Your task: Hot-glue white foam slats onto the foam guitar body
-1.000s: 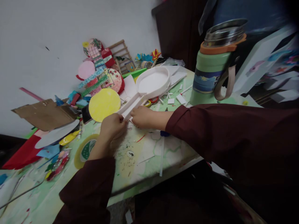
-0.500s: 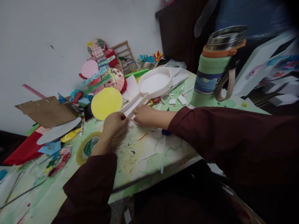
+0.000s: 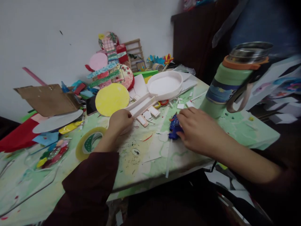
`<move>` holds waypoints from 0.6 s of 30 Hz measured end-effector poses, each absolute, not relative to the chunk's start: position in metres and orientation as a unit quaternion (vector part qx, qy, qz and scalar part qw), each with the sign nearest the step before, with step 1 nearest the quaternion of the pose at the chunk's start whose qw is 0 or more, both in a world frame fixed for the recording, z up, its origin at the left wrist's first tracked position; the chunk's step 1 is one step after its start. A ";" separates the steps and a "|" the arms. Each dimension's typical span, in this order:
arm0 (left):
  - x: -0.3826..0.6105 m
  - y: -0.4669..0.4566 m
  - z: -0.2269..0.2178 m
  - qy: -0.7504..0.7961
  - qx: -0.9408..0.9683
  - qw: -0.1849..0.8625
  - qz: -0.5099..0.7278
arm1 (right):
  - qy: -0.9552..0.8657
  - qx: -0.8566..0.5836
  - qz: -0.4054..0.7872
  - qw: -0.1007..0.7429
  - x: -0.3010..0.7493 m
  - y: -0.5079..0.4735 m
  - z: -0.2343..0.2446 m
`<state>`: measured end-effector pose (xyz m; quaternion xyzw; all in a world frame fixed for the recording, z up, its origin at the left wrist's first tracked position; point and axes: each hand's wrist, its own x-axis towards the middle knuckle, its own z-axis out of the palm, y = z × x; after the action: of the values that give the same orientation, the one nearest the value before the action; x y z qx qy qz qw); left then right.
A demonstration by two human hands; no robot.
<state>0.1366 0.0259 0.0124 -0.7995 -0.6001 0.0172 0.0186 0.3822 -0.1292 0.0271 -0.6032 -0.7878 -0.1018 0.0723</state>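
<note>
My left hand point(image 3: 119, 125) is closed, thumb and fingers pinching the near end of a white foam-board piece point(image 3: 164, 84). That piece has a round, shallow tray shape with a raised rim and a straight, walled channel like a handle running toward me. My right hand point(image 3: 199, 130) is curled over a blue glitter hot glue gun point(image 3: 174, 127) lying on the table, its fingers partly hiding it. A clear glue stick point(image 3: 168, 160) sticks out of the gun's back toward the table's front edge. Small white foam-board strips point(image 3: 142, 120) lie beside the channel.
A green insulated bottle point(image 3: 227, 84) with an orange collar stands open close behind my right hand. A roll of clear tape point(image 3: 81, 144) lies left of my left forearm. Behind are a yellow disc point(image 3: 112, 99), a cardboard box point(image 3: 47, 100) and a colourful craft model point(image 3: 110, 67).
My right hand has left the channel's side and moved right onto the glue gun. My left hand still pinches the channel's end. The view has shifted slightly.
</note>
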 end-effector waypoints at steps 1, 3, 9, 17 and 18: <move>0.136 0.026 0.013 -0.601 -0.799 0.014 0.014 | -0.777 -0.621 -0.092 0.056 0.388 -0.135 0.020; 0.136 0.025 0.013 -0.603 -0.797 0.007 0.006 | -0.761 -0.643 -0.075 0.029 0.394 -0.141 0.006; 0.134 0.023 0.015 -0.599 -0.801 0.000 0.003 | -0.748 -0.659 -0.069 0.021 0.387 -0.139 -0.014; 0.132 0.027 0.013 -0.600 -0.800 -0.016 -0.007 | -0.736 -0.667 -0.102 0.055 0.384 -0.144 0.006; 0.131 0.027 0.013 -0.598 -0.801 -0.018 -0.008 | -0.737 -0.665 -0.095 0.074 0.383 -0.145 0.010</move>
<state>0.1314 0.0269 0.0131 -0.8009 -0.5985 -0.0075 -0.0181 0.3834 -0.1455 0.0099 -0.6654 -0.7367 -0.0952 0.0739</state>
